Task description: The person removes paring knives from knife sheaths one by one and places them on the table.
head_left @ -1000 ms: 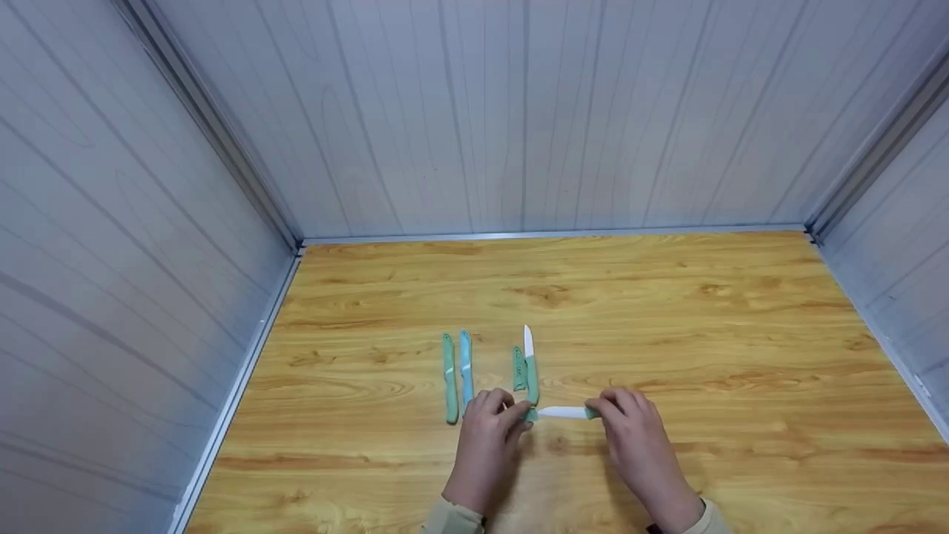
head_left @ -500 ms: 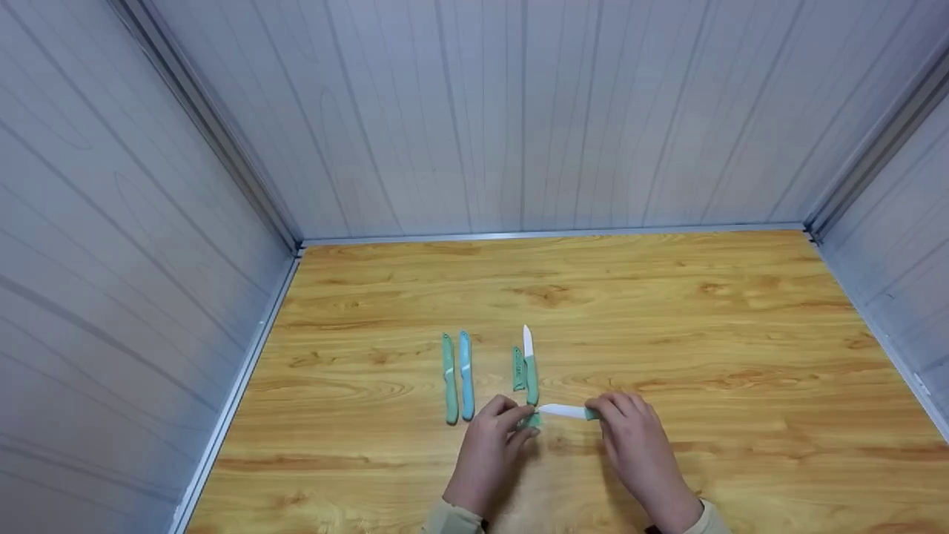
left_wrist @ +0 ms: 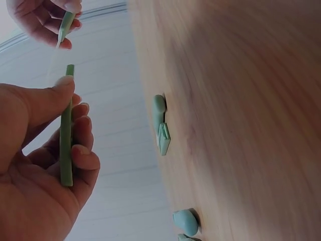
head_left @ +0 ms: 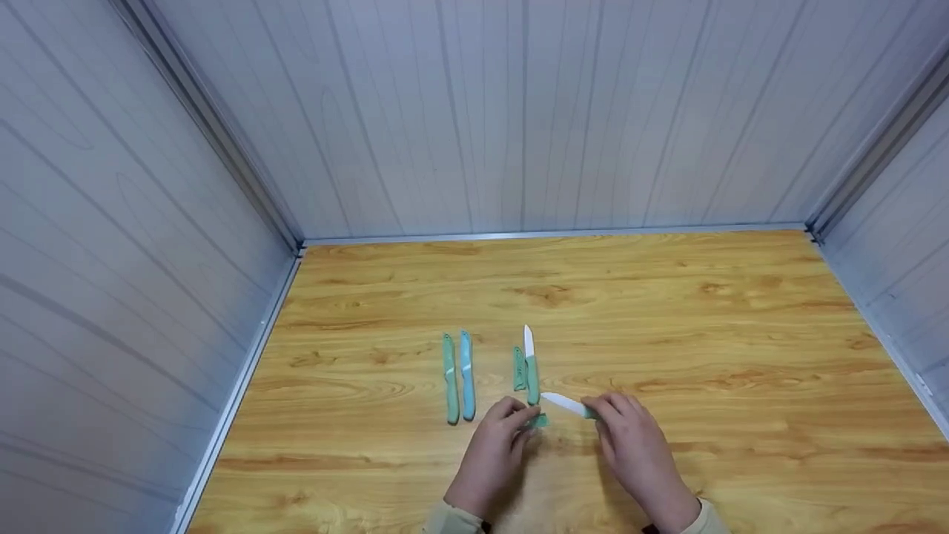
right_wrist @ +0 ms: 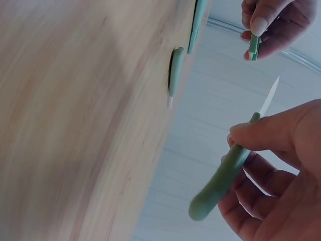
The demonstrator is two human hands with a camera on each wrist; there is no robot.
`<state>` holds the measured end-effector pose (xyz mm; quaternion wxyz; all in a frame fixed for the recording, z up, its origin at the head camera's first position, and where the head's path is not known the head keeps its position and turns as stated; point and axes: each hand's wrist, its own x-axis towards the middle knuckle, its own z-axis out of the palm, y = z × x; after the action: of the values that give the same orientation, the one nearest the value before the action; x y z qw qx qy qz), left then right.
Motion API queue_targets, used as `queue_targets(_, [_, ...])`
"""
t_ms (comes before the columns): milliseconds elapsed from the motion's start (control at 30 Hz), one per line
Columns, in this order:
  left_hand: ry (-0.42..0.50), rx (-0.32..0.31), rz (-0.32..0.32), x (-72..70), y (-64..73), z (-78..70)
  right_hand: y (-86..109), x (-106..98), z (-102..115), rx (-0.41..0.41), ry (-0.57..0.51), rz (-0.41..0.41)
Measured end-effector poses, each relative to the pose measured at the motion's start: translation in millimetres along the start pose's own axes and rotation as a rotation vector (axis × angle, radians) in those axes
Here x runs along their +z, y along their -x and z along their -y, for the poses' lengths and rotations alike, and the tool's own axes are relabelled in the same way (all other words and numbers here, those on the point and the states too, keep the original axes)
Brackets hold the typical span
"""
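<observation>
The knife (right_wrist: pixel 215 188) has tilted above the table (head_left: pixel 704 319), its handle pinched by the right hand (head_left: pixel 634 437). The left hand (head_left: pixel 493 441) pinches the sheath (left_wrist: pixel 66 145), just apart. Parting or joining seems underway; fingers should avoid the tip.

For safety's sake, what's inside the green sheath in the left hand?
Nothing visible: the knife in the right hand is outside the green sheath. The left hand covers part; the interior is hidden.
</observation>
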<state>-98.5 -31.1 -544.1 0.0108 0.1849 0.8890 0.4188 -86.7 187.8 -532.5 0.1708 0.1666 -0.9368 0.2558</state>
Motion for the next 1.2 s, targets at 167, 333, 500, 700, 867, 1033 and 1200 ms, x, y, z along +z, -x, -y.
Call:
queue_targets(167, [0.046,-0.011,0.039,0.4,-0.3,-0.5,-0.7,0.2,1.2,0.029,-0.032,0.029])
queue_targets(333, [0.018,0.018,0.031,0.2,0.2,-0.3,-0.3,-0.1,1.6,0.092,-0.103,0.063])
queue_targets(500, [0.002,0.043,0.023,-0.2,-1.4,0.4,-1.7,-1.7,1.0,0.168,-0.174,0.110])
queue_targets(700, [0.031,0.004,0.059,-1.3,-4.6,0.4,-4.7,-2.9,1.7,0.256,-0.303,0.168])
queue_targets(867, [0.028,-0.006,0.057,-1.7,-4.7,-0.3,-6.2,-3.7,2.6,0.292,-0.370,0.182])
queue_targets(1033, [0.019,-0.020,0.048,-1.4,-4.7,-0.5,-7.2,-3.3,2.0,0.339,-0.455,0.215])
queue_targets(1200, [0.074,-0.064,0.038,-0.9,-5.0,-0.2,-7.1,-2.4,2.6,0.359,-0.531,0.244])
